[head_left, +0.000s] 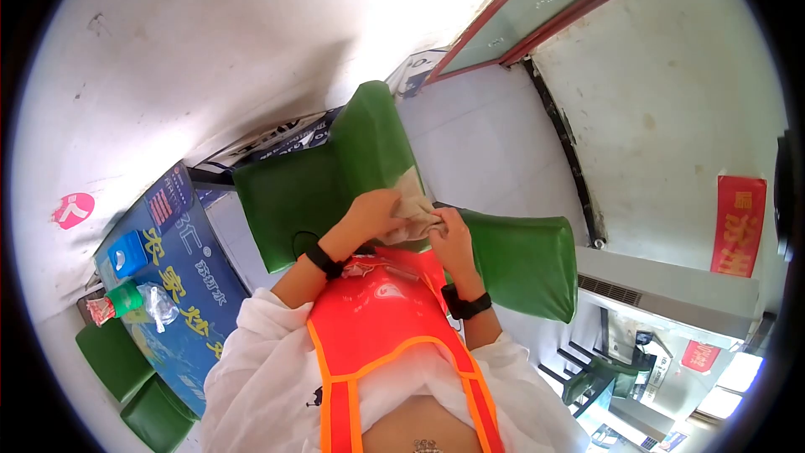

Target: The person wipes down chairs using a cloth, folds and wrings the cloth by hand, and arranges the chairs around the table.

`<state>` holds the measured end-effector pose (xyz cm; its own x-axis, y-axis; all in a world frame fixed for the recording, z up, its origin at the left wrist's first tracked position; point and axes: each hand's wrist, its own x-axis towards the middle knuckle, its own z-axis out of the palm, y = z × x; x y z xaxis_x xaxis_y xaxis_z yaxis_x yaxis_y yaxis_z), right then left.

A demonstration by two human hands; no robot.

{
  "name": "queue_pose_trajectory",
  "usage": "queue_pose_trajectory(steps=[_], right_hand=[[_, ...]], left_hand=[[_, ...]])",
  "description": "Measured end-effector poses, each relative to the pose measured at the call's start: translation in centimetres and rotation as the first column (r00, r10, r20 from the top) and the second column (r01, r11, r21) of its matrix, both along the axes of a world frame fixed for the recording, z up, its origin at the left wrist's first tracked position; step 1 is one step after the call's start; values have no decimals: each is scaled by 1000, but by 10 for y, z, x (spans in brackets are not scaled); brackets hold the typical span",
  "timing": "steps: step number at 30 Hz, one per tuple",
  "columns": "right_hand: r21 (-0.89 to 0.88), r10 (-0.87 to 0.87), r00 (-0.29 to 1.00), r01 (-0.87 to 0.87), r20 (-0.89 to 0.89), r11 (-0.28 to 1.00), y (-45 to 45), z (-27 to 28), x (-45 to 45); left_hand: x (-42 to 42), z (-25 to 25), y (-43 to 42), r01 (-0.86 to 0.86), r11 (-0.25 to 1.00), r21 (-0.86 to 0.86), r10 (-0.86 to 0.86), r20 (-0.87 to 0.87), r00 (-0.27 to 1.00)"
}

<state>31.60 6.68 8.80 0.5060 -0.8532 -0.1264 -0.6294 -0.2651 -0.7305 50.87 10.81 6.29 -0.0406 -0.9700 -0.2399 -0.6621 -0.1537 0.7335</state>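
A crumpled beige cloth (411,216) is held between my two hands in front of the red apron. My left hand (376,213) has its fingers closed on the cloth's left side. On the other side, my right hand (453,236) pinches the cloth's edge with bent fingers. Both wrists wear black bands. Just beyond my left hand stands a green chair (373,138), its backrest close to the cloth. Another green chair (524,264) is to the right of my right hand.
To the left is a blue printed table (193,285) with a blue tissue box (128,253), a green container (124,297) and clear plastic (158,306). More green chairs (117,361) stand beyond it. A white wall (210,50) runs along the left; an air conditioner (662,289) is at right.
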Motion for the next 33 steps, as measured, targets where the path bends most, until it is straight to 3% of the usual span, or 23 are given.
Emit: queue_pose_trajectory(steps=[1, 3, 4, 6, 7, 9, 10, 12, 15, 16, 18, 19, 20, 21, 22, 23, 24, 26, 27, 28, 30, 32, 33], right_hand=[[-1, -3, 1000, 3, 1, 1000, -2, 6, 0], [184, -40, 999, 33, 32, 982, -7, 14, 1], [184, -41, 999, 33, 36, 982, -12, 14, 0], [5, 70, 983, -72, 168, 997, -23, 14, -3], [7, 65, 983, -67, 170, 998, -31, 15, -3], [-105, -70, 988, 84, 135, 991, -49, 18, -1], [-101, -74, 988, 88, 135, 991, -58, 18, 0], [-175, -84, 984, 111, 156, 978, -78, 17, 4], [-296, -45, 999, 48, 17, 954, -94, 1, 7], [-294, -44, 999, 47, 19, 955, -94, -8, 5], [-400, 15, 978, -99, -208, 911, -88, -25, 4], [-398, 18, 978, -101, -206, 912, -84, -28, 5], [-266, 80, 980, -128, -184, 955, -79, -30, 5], [-131, 137, 979, -157, -153, 979, -74, -33, 7], [-127, 137, 979, -157, -152, 979, -68, -39, 11], [-116, 193, 981, -194, -20, 974, -61, -48, 15], [-113, 245, 963, -232, 112, 966, -54, -57, 19], [-127, 212, 964, -193, 158, 973, -40, -66, 31], [-138, 179, 962, -153, 205, 979, -35, -69, 35], [-142, 183, 962, -156, 204, 977, -33, -68, 38], [-55, 84, 982, -76, 167, 996, -34, -64, 43], [-46, 121, 985, -116, 125, 992, -54, -64, 46], [-24, 148, 986, -147, 79, 989, -63, -65, 49]], left_hand=[[6, 26, -2, 3, 1000, -1, -3, 1, 1000], [16, 79, -7, 116, 978, 172, -123, 31, 992], [19, 65, -9, 116, 978, 173, -124, 35, 992], [30, 22, -5, 105, 994, -15, -105, -26, 994], [38, 25, -5, 109, 994, -12, -110, -24, 994], [53, 33, -7, -190, 981, -33, 182, -168, 969], [58, 30, -9, -186, 982, -30, 179, -167, 970], [64, 22, -13, -558, 828, 53, 556, -198, 807], [63, -12, -9, -684, 728, 38, 675, -206, 708], [59, -27, -5, -685, 728, 38, 677, -203, 708], [50, -55, 6, -625, 776, 79, 630, -142, 764], [47, -59, 4, -627, 774, 81, 632, -139, 762], [42, -61, 0, -561, 757, -336, 590, -19, 807], [39, -67, -2, -356, 634, -686, 579, 116, 807], [41, -97, -10, -414, 758, -504, 445, -65, 893], [35, -93, -9, -414, 761, -499, 444, -64, 893], [25, -89, -10, -372, 746, -553, 468, 38, 883], [13, -84, -13, -325, 727, -605, 496, 135, 858], [10, -84, -15, -396, 861, -320, 438, 72, 896], [8, -82, -16, -399, 917, -3, 399, -12, 917], [11, -77, -14, -403, 915, 0, 403, -13, 915], [22, -81, -19, -410, 912, 3, 410, -13, 912], [29, -92, -25, -509, 836, -207, 510, -53, 859]])
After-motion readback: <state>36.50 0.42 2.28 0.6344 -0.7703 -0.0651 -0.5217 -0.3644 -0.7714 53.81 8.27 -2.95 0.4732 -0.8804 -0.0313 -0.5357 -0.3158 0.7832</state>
